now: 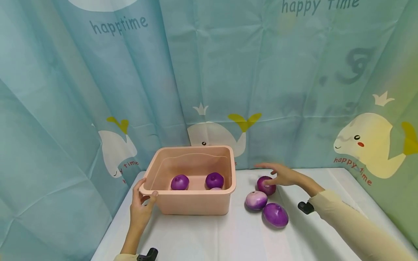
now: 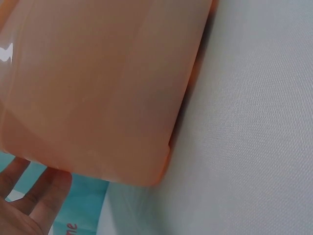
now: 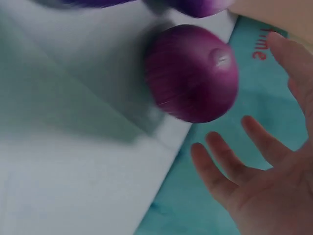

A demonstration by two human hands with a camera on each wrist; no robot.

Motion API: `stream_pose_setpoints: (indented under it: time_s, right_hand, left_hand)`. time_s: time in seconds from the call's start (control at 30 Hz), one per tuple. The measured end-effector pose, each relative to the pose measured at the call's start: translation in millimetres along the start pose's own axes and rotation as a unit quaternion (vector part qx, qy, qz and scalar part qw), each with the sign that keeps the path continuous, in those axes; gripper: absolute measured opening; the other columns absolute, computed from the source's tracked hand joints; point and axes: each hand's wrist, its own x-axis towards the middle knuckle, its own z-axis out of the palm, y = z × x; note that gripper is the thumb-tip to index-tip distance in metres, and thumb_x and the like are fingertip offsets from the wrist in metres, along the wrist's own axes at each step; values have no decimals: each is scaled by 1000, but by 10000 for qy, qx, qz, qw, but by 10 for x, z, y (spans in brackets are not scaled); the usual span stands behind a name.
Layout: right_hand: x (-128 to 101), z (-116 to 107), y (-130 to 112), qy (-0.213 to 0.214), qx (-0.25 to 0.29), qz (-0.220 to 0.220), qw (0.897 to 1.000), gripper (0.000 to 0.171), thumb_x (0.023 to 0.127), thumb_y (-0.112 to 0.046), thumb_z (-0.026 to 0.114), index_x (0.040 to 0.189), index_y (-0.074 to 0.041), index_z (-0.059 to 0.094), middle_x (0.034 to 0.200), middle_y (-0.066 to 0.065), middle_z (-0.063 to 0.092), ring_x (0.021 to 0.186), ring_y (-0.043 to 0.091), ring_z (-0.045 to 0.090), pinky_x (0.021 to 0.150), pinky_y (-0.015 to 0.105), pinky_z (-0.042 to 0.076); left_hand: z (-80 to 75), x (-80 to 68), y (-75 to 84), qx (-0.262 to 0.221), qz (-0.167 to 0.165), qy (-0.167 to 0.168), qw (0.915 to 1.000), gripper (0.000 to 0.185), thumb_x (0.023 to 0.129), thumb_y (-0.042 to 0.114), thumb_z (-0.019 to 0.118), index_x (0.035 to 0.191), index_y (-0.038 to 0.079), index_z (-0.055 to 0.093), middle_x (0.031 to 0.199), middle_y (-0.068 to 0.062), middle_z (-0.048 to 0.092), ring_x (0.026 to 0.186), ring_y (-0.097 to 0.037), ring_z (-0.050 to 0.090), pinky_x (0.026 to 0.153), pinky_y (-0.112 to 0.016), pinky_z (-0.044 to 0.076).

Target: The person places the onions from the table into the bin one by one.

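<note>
A pink basin (image 1: 196,204) stands on the white table and holds two purple onions (image 1: 180,182) (image 1: 214,180); a paler one (image 1: 216,189) peeks above the front wall. My left hand (image 1: 145,192) pinches the basin's front-left rim corner, thumb on the front. In the left wrist view the basin's wall (image 2: 98,88) fills the frame above my fingers (image 2: 29,196). Right of the basin lie a dark purple onion (image 1: 265,185), a pale one (image 1: 256,200) and a purple one (image 1: 275,214). My right hand (image 1: 281,174) hovers with spread fingers at the dark onion (image 3: 193,81), with its fingers (image 3: 220,171) apart from it.
The table (image 1: 228,235) carries a white cloth and is walled at the back and both sides by a blue whale-print curtain (image 1: 209,90). Its left edge runs close to the basin. A black wrist mount (image 1: 306,207) sits on my right sleeve.
</note>
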Motion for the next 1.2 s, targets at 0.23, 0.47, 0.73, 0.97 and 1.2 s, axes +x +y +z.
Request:
stream_pose_setpoints:
  time_s: [0.23, 0.47, 0.73, 0.97, 1.2]
  right_hand:
    - [-123, 53, 145, -472, 475, 488, 9966, 60, 95, -10, 72, 149, -2, 47, 152, 29, 42, 136, 55, 41, 97, 49, 54]
    - [-178, 106, 195, -416, 408, 525, 9969, 60, 94, -9, 73, 148, 0, 48, 140, 27, 54, 121, 42, 57, 93, 43, 55]
    - [-217, 143, 250, -236, 149, 455, 9986, 54, 93, -11, 74, 143, -2, 55, 142, 22, 56, 118, 36, 58, 94, 54, 50]
    - [-237, 147, 253, -241, 346, 572, 9975, 50, 93, -8, 74, 141, -7, 57, 138, 22, 57, 108, 29, 61, 86, 34, 53]
    - [-238, 171, 253, -188, 630, 470, 9967, 49, 93, -7, 75, 138, -2, 56, 134, 26, 56, 106, 30, 62, 82, 29, 55]
  left_hand:
    - [-3, -3, 13, 67, -45, -7, 10000, 66, 100, 22, 67, 158, 24, 33, 153, -14, 46, 108, -2, 53, 82, -10, 48]
    - [-3, 2, 22, -3, 17, 12, 10000, 66, 100, 19, 66, 157, 23, 34, 153, -14, 46, 109, -3, 52, 83, -9, 48]
    - [0, -10, 36, 1, -59, 6, 10000, 65, 100, 19, 66, 157, 23, 34, 152, -14, 47, 108, -11, 53, 80, -10, 49]
    - [-5, -7, 36, -41, 92, 27, 9999, 65, 101, 16, 65, 157, 22, 35, 152, -16, 47, 107, -5, 53, 80, -9, 49]
    - [-3, 0, 5, -61, 98, 60, 9999, 65, 99, 16, 67, 156, 22, 36, 150, -17, 50, 105, -1, 55, 80, -10, 49]
